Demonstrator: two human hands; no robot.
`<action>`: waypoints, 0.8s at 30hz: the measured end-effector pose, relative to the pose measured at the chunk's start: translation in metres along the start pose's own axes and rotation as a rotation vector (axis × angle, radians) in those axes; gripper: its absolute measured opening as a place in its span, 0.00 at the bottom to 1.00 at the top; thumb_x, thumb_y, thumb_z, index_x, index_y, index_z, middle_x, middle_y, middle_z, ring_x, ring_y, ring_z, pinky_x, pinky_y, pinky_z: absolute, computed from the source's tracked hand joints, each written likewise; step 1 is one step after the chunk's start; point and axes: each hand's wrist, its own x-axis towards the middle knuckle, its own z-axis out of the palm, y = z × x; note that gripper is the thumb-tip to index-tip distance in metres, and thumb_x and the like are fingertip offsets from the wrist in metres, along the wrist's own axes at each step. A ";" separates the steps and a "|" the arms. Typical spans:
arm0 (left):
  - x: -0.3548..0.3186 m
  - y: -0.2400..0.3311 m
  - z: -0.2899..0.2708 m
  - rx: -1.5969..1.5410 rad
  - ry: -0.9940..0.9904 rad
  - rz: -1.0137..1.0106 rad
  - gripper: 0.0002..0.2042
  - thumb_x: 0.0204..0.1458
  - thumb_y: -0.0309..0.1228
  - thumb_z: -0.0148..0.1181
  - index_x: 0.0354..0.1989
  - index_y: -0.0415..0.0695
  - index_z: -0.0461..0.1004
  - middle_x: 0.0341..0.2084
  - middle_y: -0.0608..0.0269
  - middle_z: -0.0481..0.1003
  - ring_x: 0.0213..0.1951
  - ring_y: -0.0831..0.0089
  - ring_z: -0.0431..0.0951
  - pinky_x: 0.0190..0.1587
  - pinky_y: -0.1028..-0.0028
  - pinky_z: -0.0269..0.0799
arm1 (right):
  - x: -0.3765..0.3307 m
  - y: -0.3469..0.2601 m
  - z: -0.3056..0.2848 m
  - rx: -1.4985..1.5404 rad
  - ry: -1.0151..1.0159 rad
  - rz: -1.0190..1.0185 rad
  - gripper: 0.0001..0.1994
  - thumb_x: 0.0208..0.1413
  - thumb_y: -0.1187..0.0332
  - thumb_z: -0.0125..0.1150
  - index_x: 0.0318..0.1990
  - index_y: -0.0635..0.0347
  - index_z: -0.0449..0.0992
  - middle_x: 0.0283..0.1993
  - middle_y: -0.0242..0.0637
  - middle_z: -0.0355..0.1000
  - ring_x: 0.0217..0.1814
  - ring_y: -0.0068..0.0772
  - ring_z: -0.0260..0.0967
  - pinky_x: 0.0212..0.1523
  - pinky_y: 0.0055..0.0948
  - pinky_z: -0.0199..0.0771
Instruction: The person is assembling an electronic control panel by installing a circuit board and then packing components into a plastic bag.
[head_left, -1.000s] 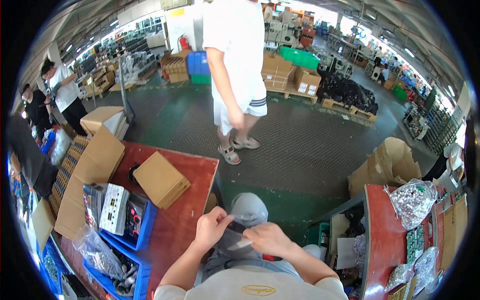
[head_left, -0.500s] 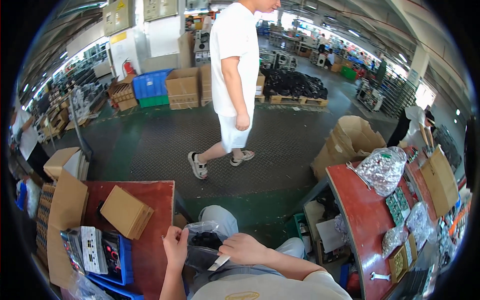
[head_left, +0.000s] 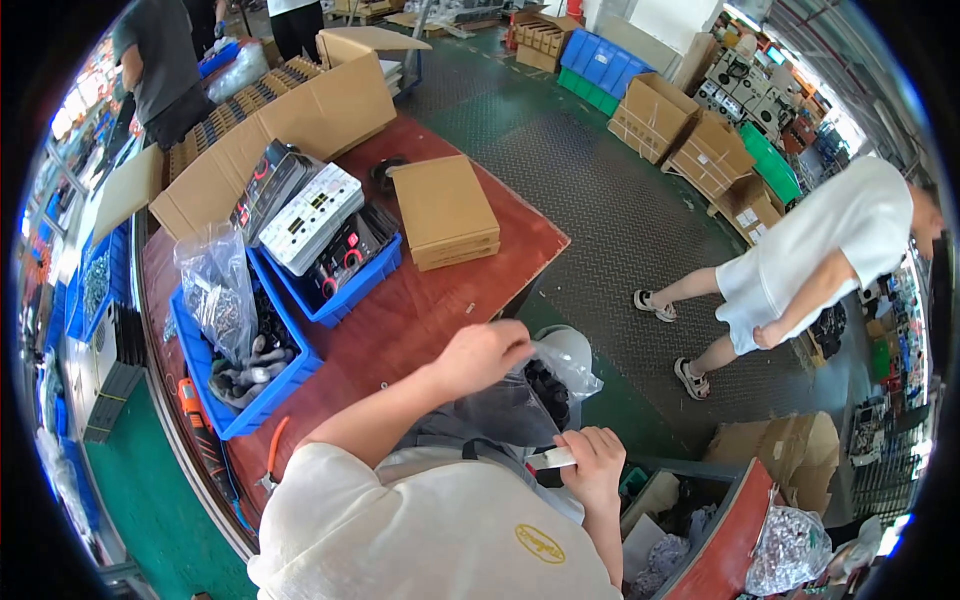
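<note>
The left hand [head_left: 482, 355] pinches the rim of a clear plastic bag [head_left: 560, 365] of dark parts, held over the person's lap. The right hand [head_left: 592, 462] has its fingers closed on a small white strip [head_left: 553, 459] just below the bag. The red tabletop [head_left: 400, 320] lies left, carrying blue bins [head_left: 300, 290] and a flat cardboard box [head_left: 445, 210].

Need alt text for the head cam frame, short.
Seen from above, a seated person's left hand grips the top of a clear plastic bag of dark parts in their lap, while the right hand holds a small white piece. To their left, a red table holds blue bins and cardboard boxes; another person walks past.
</note>
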 end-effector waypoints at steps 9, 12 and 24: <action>0.014 -0.026 -0.108 0.857 0.745 -0.062 0.24 0.43 0.32 0.61 0.50 0.36 0.64 0.55 0.44 0.59 0.59 0.46 0.56 0.57 0.55 0.55 | -0.006 0.002 0.001 0.008 0.027 0.040 0.07 0.37 0.76 0.63 0.22 0.59 0.69 0.17 0.35 0.62 0.19 0.38 0.61 0.21 0.33 0.58; 0.008 -0.059 -0.103 0.901 0.474 -0.296 0.34 0.46 0.42 0.60 0.59 0.37 0.56 0.61 0.46 0.53 0.63 0.49 0.51 0.61 0.55 0.51 | -0.013 0.005 -0.005 -0.010 0.074 0.050 0.08 0.33 0.75 0.62 0.23 0.57 0.70 0.17 0.35 0.62 0.20 0.38 0.63 0.22 0.34 0.61; -0.015 -0.073 -0.102 1.304 0.594 0.011 0.37 0.52 0.56 0.49 0.58 0.32 0.58 0.56 0.38 0.60 0.56 0.45 0.64 0.46 0.52 0.69 | -0.019 0.008 -0.003 0.060 0.057 0.074 0.08 0.50 0.67 0.56 0.26 0.59 0.65 0.24 0.38 0.64 0.29 0.42 0.66 0.33 0.36 0.66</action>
